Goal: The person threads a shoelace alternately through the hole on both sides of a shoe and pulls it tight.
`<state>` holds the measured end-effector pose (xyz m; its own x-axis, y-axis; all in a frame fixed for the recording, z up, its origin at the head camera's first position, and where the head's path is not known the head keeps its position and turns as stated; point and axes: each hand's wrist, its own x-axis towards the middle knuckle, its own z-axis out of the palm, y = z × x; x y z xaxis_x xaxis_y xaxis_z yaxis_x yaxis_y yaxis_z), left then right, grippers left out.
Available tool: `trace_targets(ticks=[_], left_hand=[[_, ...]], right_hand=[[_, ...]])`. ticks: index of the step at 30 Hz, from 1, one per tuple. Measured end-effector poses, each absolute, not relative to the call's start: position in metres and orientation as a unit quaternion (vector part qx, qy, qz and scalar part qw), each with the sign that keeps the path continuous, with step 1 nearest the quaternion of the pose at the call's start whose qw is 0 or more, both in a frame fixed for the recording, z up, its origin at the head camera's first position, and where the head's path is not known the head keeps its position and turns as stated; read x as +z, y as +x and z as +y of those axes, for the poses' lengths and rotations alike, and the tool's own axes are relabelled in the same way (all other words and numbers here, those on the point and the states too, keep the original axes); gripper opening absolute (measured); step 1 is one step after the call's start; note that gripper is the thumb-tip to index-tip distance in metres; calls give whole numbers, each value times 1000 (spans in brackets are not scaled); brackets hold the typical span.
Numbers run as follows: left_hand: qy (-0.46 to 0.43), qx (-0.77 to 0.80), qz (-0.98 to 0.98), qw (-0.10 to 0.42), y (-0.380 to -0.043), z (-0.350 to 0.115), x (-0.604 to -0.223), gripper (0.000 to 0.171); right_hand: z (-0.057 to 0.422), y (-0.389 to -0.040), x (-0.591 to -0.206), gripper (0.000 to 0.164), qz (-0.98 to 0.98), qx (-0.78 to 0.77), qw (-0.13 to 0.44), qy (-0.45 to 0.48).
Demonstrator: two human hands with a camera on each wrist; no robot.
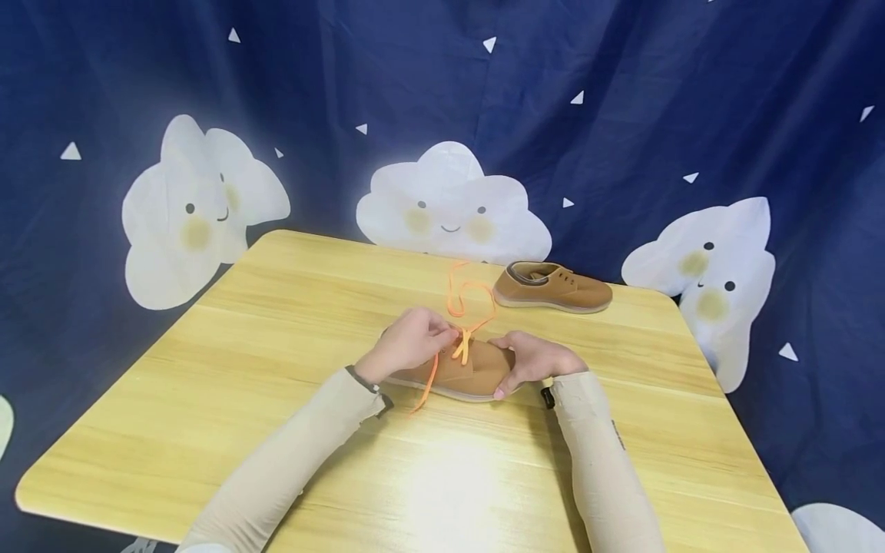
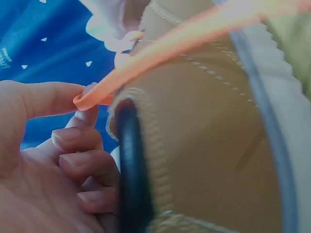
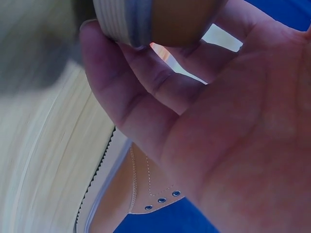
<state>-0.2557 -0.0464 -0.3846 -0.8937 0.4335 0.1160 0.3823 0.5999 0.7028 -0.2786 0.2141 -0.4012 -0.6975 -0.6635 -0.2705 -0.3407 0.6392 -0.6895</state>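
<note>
A brown shoe (image 1: 492, 370) lies on its sole near the middle of the table, toe pointing right. Orange lace (image 1: 465, 347) is threaded at its front eyelets. One lace end hangs over the near side; the other trails across the tabletop behind. My left hand (image 1: 412, 338) is above the shoe's opening, and in the left wrist view its thumb and index finger pinch a loop of the orange lace (image 2: 146, 60). With fingers and thumb round the toe, my right hand (image 1: 538, 358) grips the shoe. The toe (image 3: 180, 22) shows between its fingers in the right wrist view.
Behind and to the right stands a second brown shoe (image 1: 553, 293), its eyelets (image 3: 162, 200) without lace. Both shoes are on a light wooden table (image 1: 207, 399). A dark blue curtain (image 1: 415, 69) printed with clouds hangs beyond the table's far edge.
</note>
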Motion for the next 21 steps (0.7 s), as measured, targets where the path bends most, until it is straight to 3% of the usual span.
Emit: trace_targets(ticks=[11,19,21], left_hand=[[245,370,891,99,-250,-50,-373,37],[294,383,864,140,-249,-65,-357,45],[302,385,859,149,-247,-68,-352,45]], right_hand=[[218,-278,-398,78,871,-303,257,-288],[217,-275,-397,107,895,-283,254,-234],[216,-272,-393,108,901,-272,246,-232]])
